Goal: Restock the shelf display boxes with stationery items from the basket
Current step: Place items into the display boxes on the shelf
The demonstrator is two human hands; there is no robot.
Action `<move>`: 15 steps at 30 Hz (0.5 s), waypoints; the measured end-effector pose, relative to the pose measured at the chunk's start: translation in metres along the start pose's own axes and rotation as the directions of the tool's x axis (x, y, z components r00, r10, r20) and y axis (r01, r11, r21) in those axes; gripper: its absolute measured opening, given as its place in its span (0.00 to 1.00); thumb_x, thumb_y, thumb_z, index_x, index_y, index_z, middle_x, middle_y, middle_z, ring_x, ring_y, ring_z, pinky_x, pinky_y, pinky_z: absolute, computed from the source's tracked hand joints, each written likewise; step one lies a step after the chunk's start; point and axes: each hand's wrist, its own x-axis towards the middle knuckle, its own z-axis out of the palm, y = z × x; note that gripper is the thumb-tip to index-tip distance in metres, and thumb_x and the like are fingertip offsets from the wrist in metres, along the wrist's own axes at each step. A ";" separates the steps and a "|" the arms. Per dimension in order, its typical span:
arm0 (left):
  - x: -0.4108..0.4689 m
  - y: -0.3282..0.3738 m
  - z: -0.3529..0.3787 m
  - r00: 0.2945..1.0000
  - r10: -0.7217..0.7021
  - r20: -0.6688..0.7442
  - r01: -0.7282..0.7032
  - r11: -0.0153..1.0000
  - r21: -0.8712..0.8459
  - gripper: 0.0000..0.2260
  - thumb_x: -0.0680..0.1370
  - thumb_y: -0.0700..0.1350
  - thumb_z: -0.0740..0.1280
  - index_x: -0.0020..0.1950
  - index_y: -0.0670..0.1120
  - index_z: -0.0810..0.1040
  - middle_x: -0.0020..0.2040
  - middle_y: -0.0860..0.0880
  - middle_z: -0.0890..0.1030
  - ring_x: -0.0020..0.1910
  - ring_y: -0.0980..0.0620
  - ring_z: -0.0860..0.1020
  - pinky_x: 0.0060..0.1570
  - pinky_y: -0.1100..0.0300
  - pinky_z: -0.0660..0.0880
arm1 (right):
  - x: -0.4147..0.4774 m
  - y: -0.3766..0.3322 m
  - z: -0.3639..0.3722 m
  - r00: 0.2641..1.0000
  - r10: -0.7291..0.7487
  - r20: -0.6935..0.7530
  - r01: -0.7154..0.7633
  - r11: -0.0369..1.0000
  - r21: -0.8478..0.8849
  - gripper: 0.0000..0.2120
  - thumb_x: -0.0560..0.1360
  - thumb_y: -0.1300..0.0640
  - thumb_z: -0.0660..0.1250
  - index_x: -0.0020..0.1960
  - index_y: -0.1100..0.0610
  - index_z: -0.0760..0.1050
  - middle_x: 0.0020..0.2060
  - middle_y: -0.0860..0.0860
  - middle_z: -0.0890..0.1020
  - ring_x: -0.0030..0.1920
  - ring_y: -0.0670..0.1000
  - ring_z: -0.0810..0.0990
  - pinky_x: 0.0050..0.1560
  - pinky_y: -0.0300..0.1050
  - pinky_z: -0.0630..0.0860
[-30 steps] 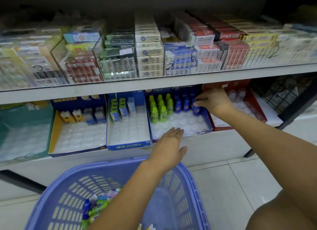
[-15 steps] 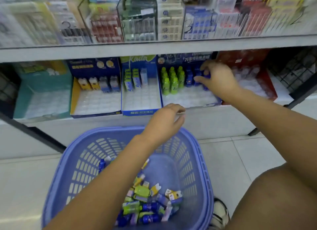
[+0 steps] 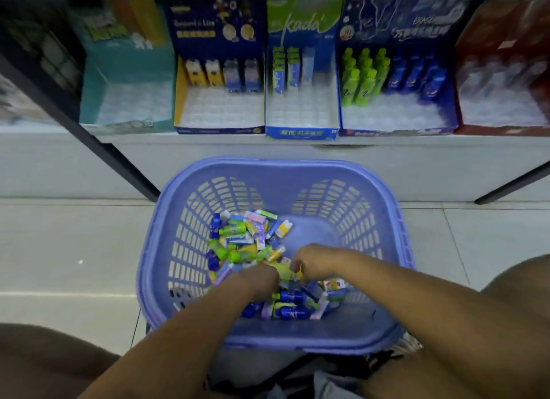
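Pale floor tiles (image 3: 74, 243) carry the lilac basket (image 3: 276, 165), set just before the shelf (image 3: 208, 160) so each reach is short. Its stationery items (image 3: 244, 237), small bottle- and carton-shaped pieces in green, blue, yellow and pink, lie heaped from the basket's left side toward its near edge. Both hands are sunk into that heap, the left hand (image 3: 256, 279) just beside the right hand (image 3: 315, 260), probably sorting out matching pieces. Their fingers are buried and blurred, so I cannot tell whether either holds anything. Along the shelf's front edge stand 5 display boxes (image 3: 395, 132), those with stock filled only along their back rows.
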 end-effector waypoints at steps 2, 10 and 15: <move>0.002 -0.002 0.006 1.000 0.014 0.004 -0.014 1.000 -0.011 0.13 0.73 0.41 0.70 0.56 0.38 0.80 0.54 0.37 0.79 0.54 0.40 0.77 0.50 0.52 0.74 | 0.017 -0.005 0.020 1.000 0.011 0.019 -0.011 1.000 0.001 0.15 0.73 0.55 0.69 0.59 0.59 0.78 0.54 0.59 0.81 0.47 0.54 0.77 0.49 0.44 0.73; 0.017 0.005 0.001 0.998 0.054 -0.028 -0.055 0.998 -0.028 0.10 0.73 0.37 0.68 0.52 0.39 0.82 0.51 0.38 0.81 0.51 0.40 0.79 0.51 0.49 0.76 | 0.043 -0.013 0.054 0.998 0.058 0.018 -0.058 0.997 -0.043 0.15 0.72 0.57 0.70 0.57 0.62 0.78 0.53 0.60 0.81 0.54 0.59 0.79 0.53 0.47 0.73; 0.024 0.020 0.004 0.992 0.127 -0.004 -0.127 0.991 0.033 0.13 0.73 0.42 0.71 0.56 0.42 0.81 0.54 0.41 0.81 0.53 0.42 0.78 0.49 0.51 0.75 | 0.031 0.010 0.025 0.994 0.082 0.079 -0.087 0.994 0.067 0.13 0.67 0.55 0.75 0.47 0.61 0.81 0.41 0.58 0.82 0.39 0.55 0.78 0.38 0.42 0.73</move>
